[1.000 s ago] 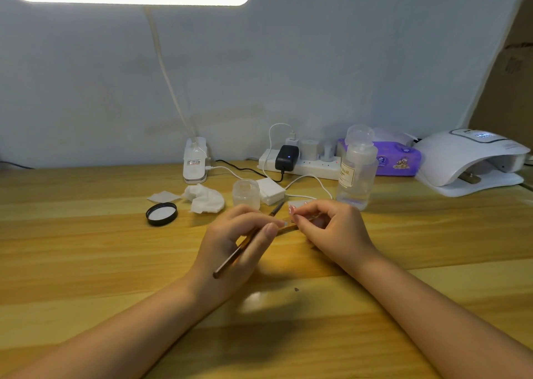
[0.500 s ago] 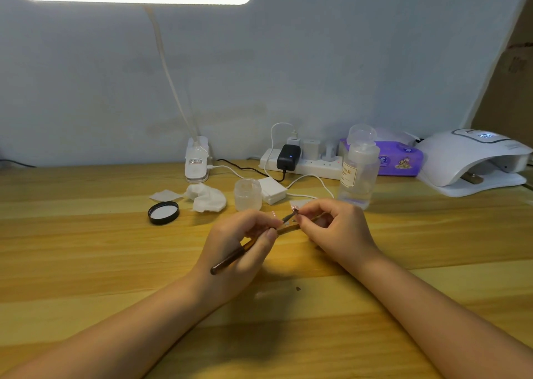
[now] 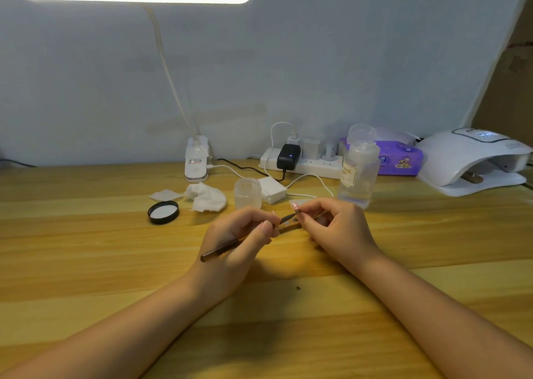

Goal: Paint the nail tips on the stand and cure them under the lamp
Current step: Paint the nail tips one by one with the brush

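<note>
My left hand [image 3: 239, 243] grips a thin dark-handled brush [image 3: 222, 249] like a pen, its bristle end slanting up to the right. My right hand [image 3: 337, 228] pinches a small wooden stand stick [image 3: 290, 226] whose far end carries a pinkish nail tip [image 3: 294, 205]. The brush end touches the stick just below that nail tip. Both hands hover low over the middle of the wooden table [image 3: 86, 263]. The white curing lamp [image 3: 473, 159] stands at the far right with its display lit, and a brown object lies inside its opening.
Behind the hands stand a small frosted jar [image 3: 248, 193], a white box [image 3: 272, 189] and a clear bottle [image 3: 359, 171]. A black lid [image 3: 163, 212] and crumpled cotton pads [image 3: 206, 196] lie left. A power strip [image 3: 302, 162], a purple tissue pack [image 3: 401, 158] and a desk-lamp clip [image 3: 197, 159] line the wall.
The brush end has slid right and slightly up along the stick to the nail tip. Both hands have shifted a little; everything else on the table is where it was.
</note>
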